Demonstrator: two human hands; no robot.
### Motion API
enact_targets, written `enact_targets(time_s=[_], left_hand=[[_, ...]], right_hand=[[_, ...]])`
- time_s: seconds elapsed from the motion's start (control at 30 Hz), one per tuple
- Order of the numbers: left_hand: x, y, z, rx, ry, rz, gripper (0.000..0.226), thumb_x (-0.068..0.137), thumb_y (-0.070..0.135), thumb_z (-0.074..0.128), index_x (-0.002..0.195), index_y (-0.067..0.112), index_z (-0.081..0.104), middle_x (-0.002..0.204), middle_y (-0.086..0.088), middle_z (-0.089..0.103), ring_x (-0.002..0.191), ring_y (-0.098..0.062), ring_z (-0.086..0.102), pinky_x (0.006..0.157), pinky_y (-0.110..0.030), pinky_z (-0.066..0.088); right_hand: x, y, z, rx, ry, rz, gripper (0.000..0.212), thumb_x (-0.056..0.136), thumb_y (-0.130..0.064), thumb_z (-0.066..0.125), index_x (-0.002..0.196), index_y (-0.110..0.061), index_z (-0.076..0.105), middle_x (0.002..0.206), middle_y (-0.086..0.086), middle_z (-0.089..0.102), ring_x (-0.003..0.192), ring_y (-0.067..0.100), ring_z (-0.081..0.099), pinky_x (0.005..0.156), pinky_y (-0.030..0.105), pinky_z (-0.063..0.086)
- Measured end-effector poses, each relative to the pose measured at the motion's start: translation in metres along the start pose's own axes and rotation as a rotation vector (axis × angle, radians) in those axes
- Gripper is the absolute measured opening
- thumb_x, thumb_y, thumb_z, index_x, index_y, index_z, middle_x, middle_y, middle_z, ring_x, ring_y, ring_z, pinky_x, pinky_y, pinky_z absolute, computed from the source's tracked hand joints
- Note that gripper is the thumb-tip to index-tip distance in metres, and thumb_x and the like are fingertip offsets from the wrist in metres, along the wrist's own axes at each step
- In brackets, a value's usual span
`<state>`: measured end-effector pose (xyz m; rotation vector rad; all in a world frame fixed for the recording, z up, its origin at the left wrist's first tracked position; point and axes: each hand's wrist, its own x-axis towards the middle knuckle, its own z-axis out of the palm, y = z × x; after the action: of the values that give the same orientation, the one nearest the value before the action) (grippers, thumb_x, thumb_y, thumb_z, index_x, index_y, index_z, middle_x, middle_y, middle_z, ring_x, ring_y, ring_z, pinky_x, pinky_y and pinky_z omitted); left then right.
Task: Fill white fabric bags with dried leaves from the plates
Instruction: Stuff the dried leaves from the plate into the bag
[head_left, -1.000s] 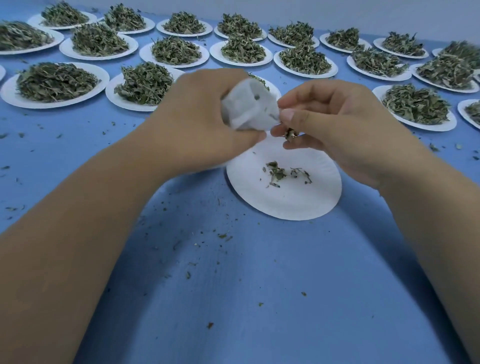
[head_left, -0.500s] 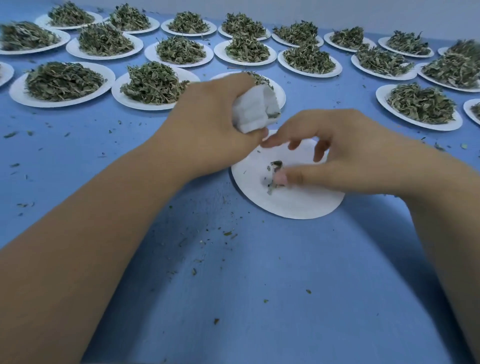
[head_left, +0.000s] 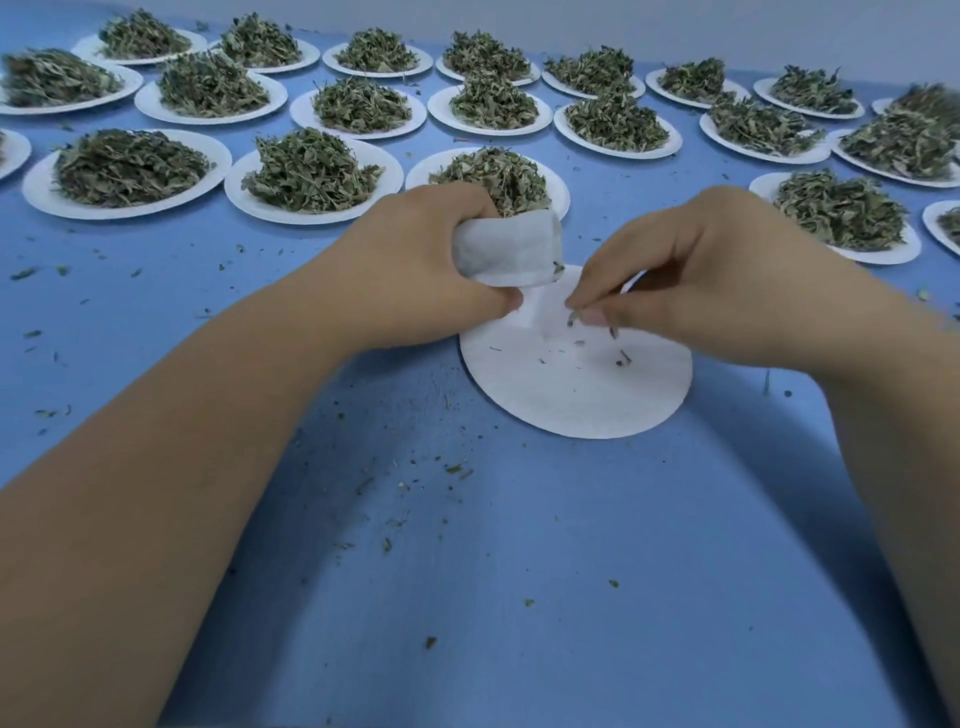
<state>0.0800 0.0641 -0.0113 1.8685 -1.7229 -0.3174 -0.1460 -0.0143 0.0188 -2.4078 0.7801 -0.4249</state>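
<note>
Holds white fabric bag (head_left: 506, 252) in left hand (head_left: 415, 265), fingers curled tight round it, just above far-left rim of nearly bare plate (head_left: 576, 400). Pinches a few dried leaf bits (head_left: 571, 318) between thumb and forefinger of right hand (head_left: 717, 280), just right of bag, over plate. Faces crumbs strewn on blue table (head_left: 467, 571), and rows of heaped plates (head_left: 311, 171) far across.

Matt fabric bag (head_left: 506, 251), paper plate (head_left: 597, 400)

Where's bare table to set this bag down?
The table on the near side of the nearly empty plate is bare but for leaf crumbs. Also at left, before the front row of full plates. Beyond that, crowded.
</note>
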Motion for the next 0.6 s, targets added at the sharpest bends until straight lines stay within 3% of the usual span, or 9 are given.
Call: enact_targets(time_s=[0.07,0.17,0.3,0.47,0.53,0.6], left_hand=[[0.0,0.0,0.002,0.007,0.005,0.011,0.033,0.075,0.049,0.077,0.096,0.028,0.06,0.092,0.009,0.06,0.082,-0.005,0.054,0.064,-0.026,0.042],[-0.002,0.002,0.007,0.013,0.045,0.046,0.029,0.076,0.045,0.076,0.092,0.028,0.059,0.086,0.008,0.06,0.078,-0.006,0.054,0.062,-0.029,0.041],[-0.004,0.007,0.013,0.004,0.106,0.085,0.026,0.076,0.043,0.075,0.09,0.029,0.058,0.08,0.008,0.06,0.076,-0.004,0.055,0.06,-0.025,0.042],[-0.008,0.014,0.015,0.04,0.079,0.147,0.029,0.077,0.044,0.075,0.084,0.03,0.05,0.071,0.011,0.052,0.067,-0.003,0.05,0.053,-0.027,0.032],[-0.009,0.015,0.015,0.056,0.069,0.158,0.029,0.078,0.044,0.074,0.083,0.03,0.048,0.071,0.012,0.052,0.066,-0.002,0.05,0.054,-0.028,0.033],[-0.009,0.015,0.016,0.058,0.069,0.162,0.03,0.078,0.043,0.074,0.079,0.031,0.046,0.069,0.011,0.051,0.065,-0.003,0.049,0.054,-0.028,0.033]], right_hand=[[-0.001,-0.001,-0.005,0.079,0.131,0.001,0.016,0.082,-0.02,0.084,0.084,-0.036,0.08,0.081,-0.014,0.077,0.072,0.0,0.07,0.064,0.012,0.052],[-0.002,-0.005,-0.002,0.175,0.254,-0.017,0.015,0.082,-0.019,0.085,0.086,-0.033,0.08,0.079,-0.013,0.077,0.079,0.011,0.074,0.08,0.034,0.061],[0.001,-0.01,0.011,0.202,0.264,-0.047,0.017,0.081,-0.011,0.084,0.087,-0.027,0.081,0.077,-0.011,0.076,0.07,0.013,0.071,0.065,0.023,0.056],[0.006,-0.009,0.02,0.26,0.269,-0.02,0.022,0.079,-0.001,0.083,0.083,-0.017,0.067,0.084,-0.002,0.077,0.074,0.022,0.074,0.073,0.04,0.061],[0.008,-0.008,0.02,0.293,0.313,0.006,0.03,0.078,-0.001,0.082,0.085,-0.016,0.056,0.088,0.001,0.076,0.072,0.023,0.075,0.063,0.034,0.061],[0.008,-0.008,0.021,0.297,0.342,0.023,0.031,0.079,-0.002,0.08,0.084,-0.016,0.054,0.088,0.001,0.075,0.069,0.022,0.074,0.051,0.023,0.05]])
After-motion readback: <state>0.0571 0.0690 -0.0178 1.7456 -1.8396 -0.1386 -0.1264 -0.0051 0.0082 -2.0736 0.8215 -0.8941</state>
